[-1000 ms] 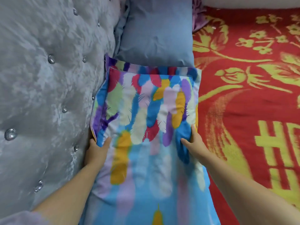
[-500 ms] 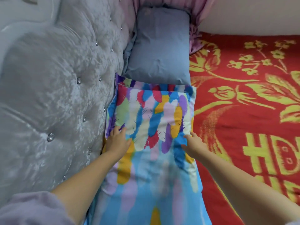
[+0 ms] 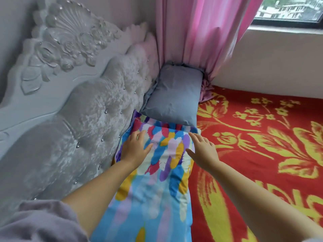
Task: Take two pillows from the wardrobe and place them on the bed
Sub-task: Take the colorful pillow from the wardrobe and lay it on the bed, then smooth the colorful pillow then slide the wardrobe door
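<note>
A long pillow with a bright feather print [image 3: 157,180] lies flat on the bed along the tufted headboard. Beyond its far end sits a plain grey-blue pillow [image 3: 174,96], tucked into the corner under the curtain. My left hand [image 3: 135,149] rests flat on the printed pillow's far left part, fingers spread. My right hand [image 3: 202,151] lies open over the pillow's far right edge, fingers apart, holding nothing.
The bed is covered by a red blanket with yellow flowers [image 3: 262,154] on the right. A silver tufted headboard [image 3: 78,128] runs along the left. A pink curtain [image 3: 197,32] hangs in the corner beside a window [image 3: 288,9].
Both hands let go of the printed pillow's near edges and slid forward onto its far end, fingers opening flat. The view lifted, showing the headboard top, curtain and window.
</note>
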The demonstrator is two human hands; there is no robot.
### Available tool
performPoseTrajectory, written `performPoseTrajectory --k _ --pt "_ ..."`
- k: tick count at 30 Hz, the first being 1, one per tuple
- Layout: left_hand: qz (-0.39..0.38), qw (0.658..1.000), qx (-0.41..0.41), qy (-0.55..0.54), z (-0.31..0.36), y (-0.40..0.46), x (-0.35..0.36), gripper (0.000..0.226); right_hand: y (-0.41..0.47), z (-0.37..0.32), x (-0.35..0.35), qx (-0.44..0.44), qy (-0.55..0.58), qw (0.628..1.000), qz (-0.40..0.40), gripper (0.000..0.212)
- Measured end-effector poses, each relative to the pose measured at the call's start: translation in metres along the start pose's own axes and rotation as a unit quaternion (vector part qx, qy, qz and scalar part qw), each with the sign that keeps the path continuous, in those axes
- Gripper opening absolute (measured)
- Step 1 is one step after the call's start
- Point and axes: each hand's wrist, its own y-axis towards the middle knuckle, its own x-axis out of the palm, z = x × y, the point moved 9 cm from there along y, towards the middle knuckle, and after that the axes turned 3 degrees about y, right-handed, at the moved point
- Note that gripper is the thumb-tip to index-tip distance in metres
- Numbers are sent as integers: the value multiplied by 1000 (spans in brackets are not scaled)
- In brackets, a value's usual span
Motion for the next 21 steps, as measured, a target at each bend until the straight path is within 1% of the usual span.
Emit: performPoseTrajectory --k 4,7,9,11,13,16,19,21 --pt "56 996 -64 4 23 -51 -31 56 -36 11 -37 -67 0 998 11 67" --pt "65 991 -115 -8 50 -103 -32 56 -72 30 -59 -116 -32 993 -8 68" --pt "66 991 -119 -5 72 -138 -32 58 -93 42 -73 -129 -44 990 -17 68" --pt "76 991 -105 16 90 -167 -44 59 -108 45 -86 -141 -50 988 -24 68" --pt "86 989 -113 44 94 -195 -64 60 -125 32 -92 -168 -51 984 -37 67" --pt "108 981 -142 70 85 -248 -97 59 -158 -6 -93 -225 -36 973 -44 67" --pt "132 968 -195 83 77 -314 -120 60 -205 -44 -87 -287 -40 955 -58 67" --pt "128 960 -228 98 79 -362 -126 62 -241 -62 -84 -322 -45 944 -66 67"
